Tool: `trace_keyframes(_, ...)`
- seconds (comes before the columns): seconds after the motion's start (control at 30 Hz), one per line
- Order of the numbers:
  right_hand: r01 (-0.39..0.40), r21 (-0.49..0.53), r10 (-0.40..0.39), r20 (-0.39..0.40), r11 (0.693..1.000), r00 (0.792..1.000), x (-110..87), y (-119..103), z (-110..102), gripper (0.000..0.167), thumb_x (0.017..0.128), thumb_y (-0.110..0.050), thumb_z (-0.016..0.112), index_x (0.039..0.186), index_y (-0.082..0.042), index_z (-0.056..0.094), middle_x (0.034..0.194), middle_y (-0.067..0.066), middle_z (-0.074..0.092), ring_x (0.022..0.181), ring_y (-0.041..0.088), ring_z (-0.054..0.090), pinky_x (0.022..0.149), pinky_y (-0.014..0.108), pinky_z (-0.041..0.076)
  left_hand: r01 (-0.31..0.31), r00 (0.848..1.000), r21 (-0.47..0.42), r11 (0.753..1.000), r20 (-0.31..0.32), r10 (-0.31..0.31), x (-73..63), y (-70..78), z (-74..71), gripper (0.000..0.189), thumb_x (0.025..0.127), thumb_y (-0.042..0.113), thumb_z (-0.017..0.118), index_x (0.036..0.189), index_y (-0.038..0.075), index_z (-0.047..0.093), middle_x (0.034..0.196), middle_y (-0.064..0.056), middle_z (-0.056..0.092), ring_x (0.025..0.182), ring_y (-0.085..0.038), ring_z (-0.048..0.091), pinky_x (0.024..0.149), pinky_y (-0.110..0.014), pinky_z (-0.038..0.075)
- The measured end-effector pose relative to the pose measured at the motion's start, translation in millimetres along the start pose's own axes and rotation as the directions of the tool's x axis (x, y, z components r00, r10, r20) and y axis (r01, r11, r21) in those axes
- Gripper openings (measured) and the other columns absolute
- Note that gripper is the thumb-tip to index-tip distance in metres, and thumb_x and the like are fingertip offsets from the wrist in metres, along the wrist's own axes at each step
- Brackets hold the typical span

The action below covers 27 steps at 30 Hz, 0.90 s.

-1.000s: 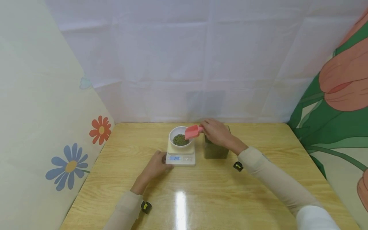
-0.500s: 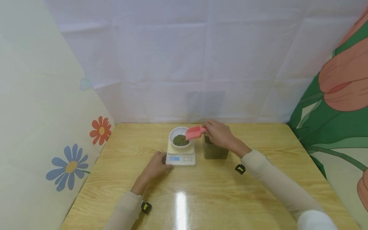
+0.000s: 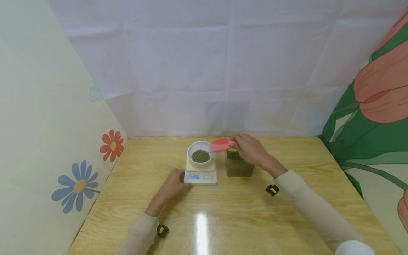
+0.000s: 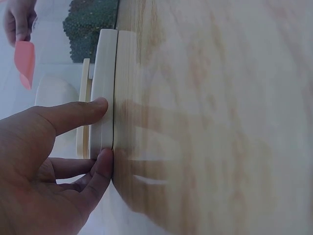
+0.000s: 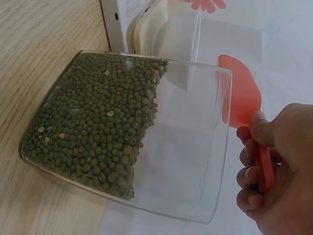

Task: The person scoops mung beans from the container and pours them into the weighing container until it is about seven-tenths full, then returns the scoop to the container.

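Note:
My right hand (image 3: 250,148) grips the handle of a pink scoop (image 3: 220,145) beside the right rim of a white bowl (image 3: 198,145). Green mung beans (image 3: 200,156) lie in the bowl, which stands on a white kitchen scale (image 3: 208,180) with a lit display. With thumb and fingers, my left hand (image 4: 44,152) holds the scale's front left corner. To the right of the scale, a clear square container (image 5: 195,147) is partly filled with mung beans (image 5: 98,122). In the right wrist view the scoop's blade is past the container's open mouth.
The wooden table (image 3: 239,212) reaches back to a white cloth backdrop (image 3: 178,71). Flower-patterned panels stand at the left (image 3: 32,106) and right. Each sleeve has a small black device at the wrist.
My right hand has drawn the scoop a little to the right, away from over the bowl, and its blade sits flatter. The left hand has stayed at the scale.

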State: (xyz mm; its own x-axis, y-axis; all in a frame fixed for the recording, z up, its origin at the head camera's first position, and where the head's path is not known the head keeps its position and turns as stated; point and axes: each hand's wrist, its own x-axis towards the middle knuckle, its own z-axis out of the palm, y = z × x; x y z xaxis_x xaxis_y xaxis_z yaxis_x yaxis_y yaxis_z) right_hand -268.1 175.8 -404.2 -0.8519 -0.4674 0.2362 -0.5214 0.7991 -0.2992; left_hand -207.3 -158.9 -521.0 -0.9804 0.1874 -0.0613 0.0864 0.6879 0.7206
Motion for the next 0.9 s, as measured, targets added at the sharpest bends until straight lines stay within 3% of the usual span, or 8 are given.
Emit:
trace_keyframes(0.6,-0.009,0.011,0.01,-0.033,1.0,0.999,-16.2,5,-16,0.03,0.11,-0.023,0.058,0.126,0.001,0.067,0.126,0.019,0.071,0.116,0.037,0.068,0.099,0.054,0.058,0.008,1.0,0.008,1.0,-0.002,-0.008,-0.5,0.2,-0.5,0.059,0.082,0.018,0.09,0.135,0.001,0.07,0.108,-0.01,0.058,0.096,-0.021,0.053,0.091,-0.042,0.055)
trace_keyframes(0.9,-0.008,0.011,0.008,-0.061,1.0,0.998,-24.4,10,-23,0.028,0.109,-0.02,0.06,0.124,0.001,0.068,0.12,0.018,0.072,0.108,0.035,0.069,0.093,0.053,0.06,0.001,1.0,-0.015,1.0,0.001,-0.001,-0.3,0.4,-0.4,0.058,0.083,0.017,0.09,0.134,0.0,0.069,0.11,-0.01,0.058,0.098,-0.021,0.054,0.092,-0.041,0.056)
